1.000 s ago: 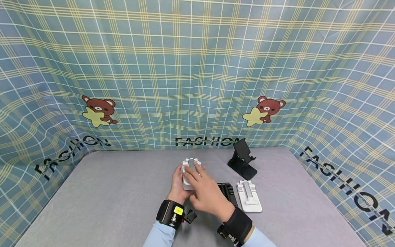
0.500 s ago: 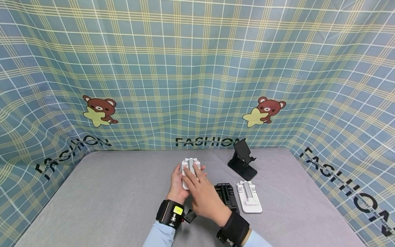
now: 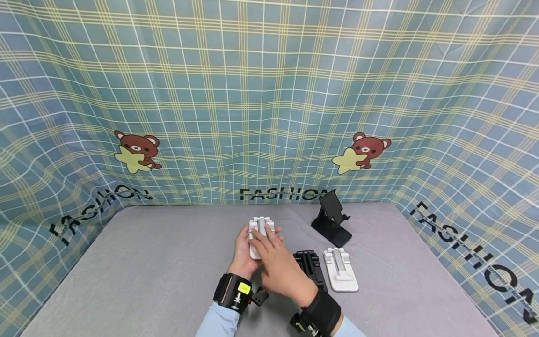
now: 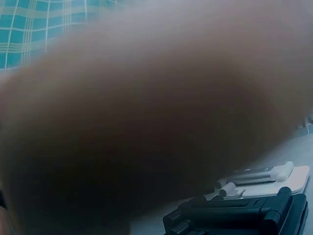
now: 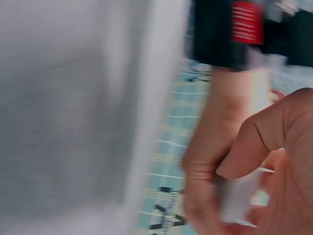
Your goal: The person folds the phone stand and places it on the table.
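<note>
My left hand (image 3: pixel 242 252) holds a folded white phone stand (image 3: pixel 261 224) above the table, palm under it and fingertips showing past its right edge. Across the stand's face lie the fairly straight fingers of my right hand (image 3: pixel 280 269), touching it and covering its lower right part. In the right wrist view the right thumb (image 5: pixel 247 152) overlaps the stand's edge close to the left hand. Most of the left wrist view is filled by a blurred, dark, close surface.
To the right, a folded black phone stand (image 3: pixel 309 266) lies beside another folded white phone stand (image 3: pixel 343 276). Behind them stands an unfolded black phone stand (image 3: pixel 331 210). A grey cloth (image 3: pixel 147 267) covers the table, with a checked curtain (image 3: pixel 261 103) around its back and sides.
Over the first half second my right hand shifts slightly left and its fingers settle on the white phone stand, uncovering more of the folded black one. Since then almost nothing moves.
</note>
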Motion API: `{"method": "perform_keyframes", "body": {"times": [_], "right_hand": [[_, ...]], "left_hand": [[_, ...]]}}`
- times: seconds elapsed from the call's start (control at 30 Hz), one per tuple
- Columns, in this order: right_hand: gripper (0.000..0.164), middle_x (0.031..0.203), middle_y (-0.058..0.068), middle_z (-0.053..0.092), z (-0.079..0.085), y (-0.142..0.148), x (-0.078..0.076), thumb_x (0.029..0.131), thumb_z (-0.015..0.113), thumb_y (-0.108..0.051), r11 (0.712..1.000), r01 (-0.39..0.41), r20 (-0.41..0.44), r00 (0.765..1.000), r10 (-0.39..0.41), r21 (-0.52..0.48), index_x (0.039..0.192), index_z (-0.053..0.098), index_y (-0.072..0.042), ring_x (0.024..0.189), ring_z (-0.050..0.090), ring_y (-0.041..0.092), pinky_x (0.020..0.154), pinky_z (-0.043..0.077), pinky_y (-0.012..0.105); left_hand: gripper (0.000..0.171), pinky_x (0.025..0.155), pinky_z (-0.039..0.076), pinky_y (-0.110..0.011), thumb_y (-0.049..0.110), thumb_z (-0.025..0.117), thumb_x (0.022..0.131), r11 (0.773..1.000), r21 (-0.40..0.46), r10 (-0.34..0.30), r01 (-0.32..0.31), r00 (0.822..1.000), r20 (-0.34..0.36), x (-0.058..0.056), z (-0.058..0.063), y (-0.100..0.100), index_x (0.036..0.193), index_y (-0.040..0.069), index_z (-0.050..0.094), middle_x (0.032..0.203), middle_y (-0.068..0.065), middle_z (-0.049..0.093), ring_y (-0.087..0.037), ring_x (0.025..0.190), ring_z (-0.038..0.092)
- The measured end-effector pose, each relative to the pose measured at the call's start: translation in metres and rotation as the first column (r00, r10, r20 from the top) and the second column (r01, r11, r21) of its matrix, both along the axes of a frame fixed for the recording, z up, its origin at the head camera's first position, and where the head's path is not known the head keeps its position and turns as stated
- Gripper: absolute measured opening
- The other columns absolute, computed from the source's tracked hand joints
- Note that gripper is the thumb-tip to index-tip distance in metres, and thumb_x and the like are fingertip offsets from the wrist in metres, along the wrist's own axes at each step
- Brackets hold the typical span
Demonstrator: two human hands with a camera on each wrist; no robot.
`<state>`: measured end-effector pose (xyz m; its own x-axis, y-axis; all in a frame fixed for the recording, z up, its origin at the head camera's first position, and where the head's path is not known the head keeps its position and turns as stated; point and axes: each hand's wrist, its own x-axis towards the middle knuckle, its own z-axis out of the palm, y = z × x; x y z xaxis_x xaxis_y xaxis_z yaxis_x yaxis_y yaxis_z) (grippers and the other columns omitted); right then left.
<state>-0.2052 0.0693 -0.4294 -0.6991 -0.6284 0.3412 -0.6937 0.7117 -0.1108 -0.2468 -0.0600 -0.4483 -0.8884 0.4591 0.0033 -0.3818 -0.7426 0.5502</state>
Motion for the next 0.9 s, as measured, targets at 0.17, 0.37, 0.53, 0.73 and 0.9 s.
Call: {"method": "perform_keyframes", "body": {"times": [0.17, 0.37, 0.53, 0.73, 0.9], "right_hand": [[0.053, 0.148, 0.010, 0.040, 0.032, 0.005, 0.000, 0.079, 0.055, -0.004, 0.991, -0.017, 0.210, 0.977, 0.046, -0.136, 0.131, 0.054, -0.010, 0.141, 0.026, 0.038, 0.110, 0.028, 0.055], [0.048, 0.146, 0.015, 0.040, 0.056, 0.016, -0.010, 0.083, 0.053, -0.004, 0.934, 0.070, 0.359, 0.931, 0.064, -0.349, 0.131, 0.053, -0.008, 0.130, 0.043, 0.039, 0.102, 0.039, 0.054], [0.050, 0.148, 0.015, 0.036, 0.056, 0.025, -0.022, 0.089, 0.056, -0.005, 0.817, 0.219, 0.435, 0.899, 0.043, -0.533, 0.138, 0.047, -0.012, 0.133, 0.038, 0.037, 0.103, 0.037, 0.054], [0.057, 0.146, 0.016, 0.038, 0.041, 0.025, -0.030, 0.092, 0.061, -0.016, 0.728, 0.362, 0.547, 0.837, 0.020, -0.582, 0.144, 0.039, -0.013, 0.134, 0.038, 0.036, 0.098, 0.042, 0.052], [0.054, 0.129, 0.019, 0.048, 0.027, 0.021, -0.034, 0.094, 0.058, -0.016, 0.701, 0.377, 0.618, 0.778, 0.115, -0.605, 0.143, 0.037, -0.007, 0.114, 0.055, 0.036, 0.083, 0.050, 0.043]], "left_hand": [[0.066, 0.098, 0.045, -0.035, 0.051, 0.010, 0.101, 1.000, -0.017, 0.005, -0.006, 0.999, -0.039, 0.002, 0.003, 0.000, 0.152, 0.010, 0.006, 0.122, -0.009, 0.059, -0.020, 0.113, 0.059], [0.060, 0.091, 0.048, -0.029, 0.047, 0.016, 0.103, 0.993, -0.070, 0.088, -0.090, 0.996, -0.035, 0.003, 0.011, 0.000, 0.149, 0.009, 0.015, 0.117, -0.001, 0.060, -0.013, 0.108, 0.059], [0.061, 0.088, 0.051, -0.040, 0.048, 0.016, 0.103, 0.994, -0.066, 0.088, -0.092, 0.994, -0.066, 0.004, 0.010, 0.000, 0.151, 0.010, 0.012, 0.123, -0.012, 0.056, -0.021, 0.109, 0.060], [0.061, 0.090, 0.050, -0.038, 0.047, 0.019, 0.103, 0.984, -0.115, 0.132, -0.139, 0.989, -0.065, 0.004, 0.014, 0.002, 0.152, 0.011, 0.011, 0.145, -0.025, 0.036, -0.023, 0.117, 0.056], [0.061, 0.090, 0.049, -0.030, 0.046, 0.020, 0.103, 0.957, -0.202, 0.197, -0.207, 0.978, -0.068, 0.004, 0.014, 0.003, 0.151, 0.009, 0.015, 0.148, -0.016, 0.035, -0.013, 0.113, 0.057]]}}
